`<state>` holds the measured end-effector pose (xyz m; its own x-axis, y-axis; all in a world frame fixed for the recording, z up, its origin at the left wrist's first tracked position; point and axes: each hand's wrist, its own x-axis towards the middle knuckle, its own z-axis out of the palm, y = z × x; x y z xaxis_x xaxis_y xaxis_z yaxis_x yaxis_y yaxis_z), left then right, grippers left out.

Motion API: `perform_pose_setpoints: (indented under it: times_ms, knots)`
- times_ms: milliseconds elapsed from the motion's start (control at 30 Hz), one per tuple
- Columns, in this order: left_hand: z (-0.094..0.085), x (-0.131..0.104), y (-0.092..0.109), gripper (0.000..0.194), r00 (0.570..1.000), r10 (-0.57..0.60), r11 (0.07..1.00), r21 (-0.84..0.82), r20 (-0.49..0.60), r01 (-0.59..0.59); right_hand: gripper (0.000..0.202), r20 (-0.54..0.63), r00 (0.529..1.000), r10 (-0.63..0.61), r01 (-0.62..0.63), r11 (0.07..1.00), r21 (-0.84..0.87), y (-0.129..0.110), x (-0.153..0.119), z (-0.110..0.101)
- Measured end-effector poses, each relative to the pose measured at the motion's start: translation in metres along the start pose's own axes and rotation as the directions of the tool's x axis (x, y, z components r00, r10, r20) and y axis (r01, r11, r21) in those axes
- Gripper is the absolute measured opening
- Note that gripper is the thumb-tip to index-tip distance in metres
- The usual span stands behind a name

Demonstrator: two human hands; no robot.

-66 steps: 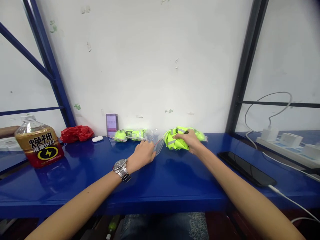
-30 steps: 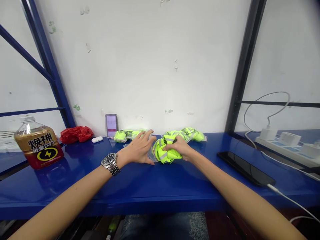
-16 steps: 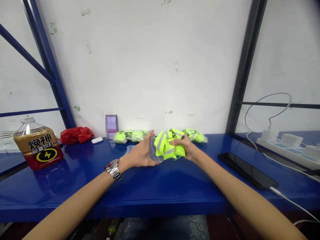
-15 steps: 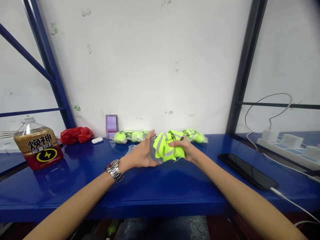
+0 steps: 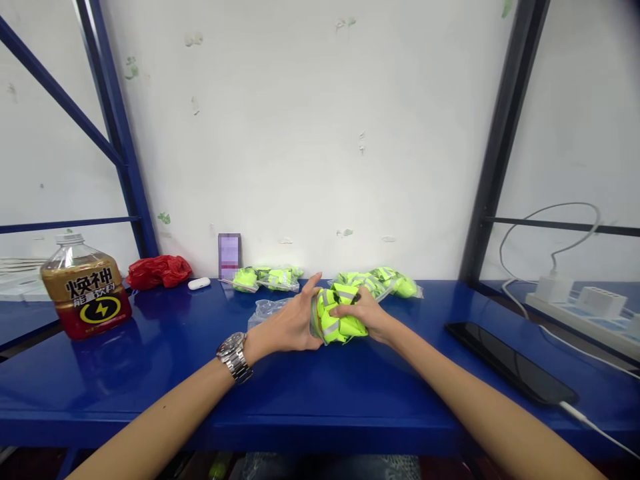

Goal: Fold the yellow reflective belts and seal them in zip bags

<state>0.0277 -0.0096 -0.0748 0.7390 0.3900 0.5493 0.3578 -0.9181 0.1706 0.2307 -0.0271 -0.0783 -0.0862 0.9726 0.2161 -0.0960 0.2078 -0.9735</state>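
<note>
A crumpled neon-yellow reflective vest [image 5: 345, 328] with grey stripes is between my two hands, just over the blue table. My left hand [image 5: 293, 323] is wrapped round the mouth of a clear plastic bag [image 5: 267, 310], whose body sticks out behind that hand. The vest's left end sits at the bag's mouth; how much of it is inside is hidden by my fingers. My right hand [image 5: 373, 317] grips the vest from the right, thumb pressed on top. A metal watch [image 5: 235, 357] is on my left wrist.
Bagged yellow vests [image 5: 277, 278] lie along the wall, with more yellow bundles [image 5: 397, 283] behind my right hand. A drink bottle [image 5: 87, 293], red plastic bag [image 5: 160, 272], white case [image 5: 199, 283] and propped phone [image 5: 230, 257] stand left. At right are a cabled black phone [image 5: 510, 360] and power strip [image 5: 590, 313].
The vest bundle is more compact and lies deeper against my left hand, with my right hand closer to it. The view has shifted slightly, showing more yellow bundles behind.
</note>
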Motion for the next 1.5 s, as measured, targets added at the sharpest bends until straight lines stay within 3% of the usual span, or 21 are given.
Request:
perform_pose_setpoints:
  times_ms: [267, 467, 567, 733, 867, 1000, 1067, 1167, 1200, 1333, 1500]
  knots:
    - [0.000, 0.000, -0.005, 0.119, 0.997, -0.047, 0.998, 0.036, 0.068, 0.044, 0.032, 0.005, 0.997, -0.073, 0.073, 0.997, 0.032, 0.009, -0.001, 0.013]
    - [-0.004, 0.002, 0.001, 0.126, 0.999, -0.024, 0.998, -0.063, 0.041, 0.026, 0.041, 0.126, 0.988, 0.092, -0.116, 0.973, 0.198, -0.002, -0.008, 0.011]
    - [-0.004, 0.004, 0.007, 0.125, 1.000, -0.013, 0.997, -0.070, 0.009, 0.014, 0.038, 0.156, 0.983, 0.097, -0.131, 0.965, 0.226, -0.005, -0.010, 0.008]
    - [0.001, 0.009, 0.007, 0.121, 1.000, -0.002, 0.999, -0.038, -0.027, 0.001, 0.036, 0.092, 0.994, -0.061, 0.041, 0.978, 0.202, 0.000, -0.008, 0.009]
    - [0.011, 0.010, -0.002, 0.122, 0.999, -0.015, 1.000, 0.015, -0.039, 0.015, 0.031, 0.012, 0.985, -0.172, 0.171, 0.983, 0.061, 0.008, -0.005, 0.017]
    - [0.008, 0.009, -0.006, 0.125, 0.998, 0.056, 0.997, 0.061, -0.040, -0.053, 0.023, -0.030, 0.957, -0.288, 0.282, 0.951, -0.125, 0.012, 0.000, 0.022]
    - [0.001, 0.009, -0.006, 0.107, 0.995, 0.031, 0.996, 0.088, -0.097, -0.023, 0.019, -0.022, 0.929, -0.369, 0.354, 0.905, -0.235, 0.012, 0.003, 0.022]
    - [-0.011, 0.007, -0.008, 0.035, 0.964, -0.090, 0.980, 0.153, -0.252, 0.131, 0.030, -0.020, 0.888, -0.459, 0.417, 0.824, -0.383, 0.011, 0.004, 0.017]
    - [-0.013, 0.007, -0.009, 0.027, 0.958, -0.118, 0.973, 0.160, -0.263, 0.164, 0.037, -0.023, 0.880, -0.474, 0.422, 0.805, -0.416, 0.010, 0.004, 0.015]
    - [-0.015, 0.006, -0.013, 0.027, 0.980, -0.161, 0.983, 0.073, -0.120, 0.171, 0.042, 0.047, 0.844, -0.534, 0.482, 0.720, -0.499, 0.009, 0.003, 0.009]
    - [-0.011, 0.008, -0.012, 0.018, 0.984, -0.158, 0.986, 0.042, -0.081, 0.162, 0.036, 0.135, 0.801, -0.584, 0.541, 0.608, -0.581, 0.009, 0.000, 0.009]
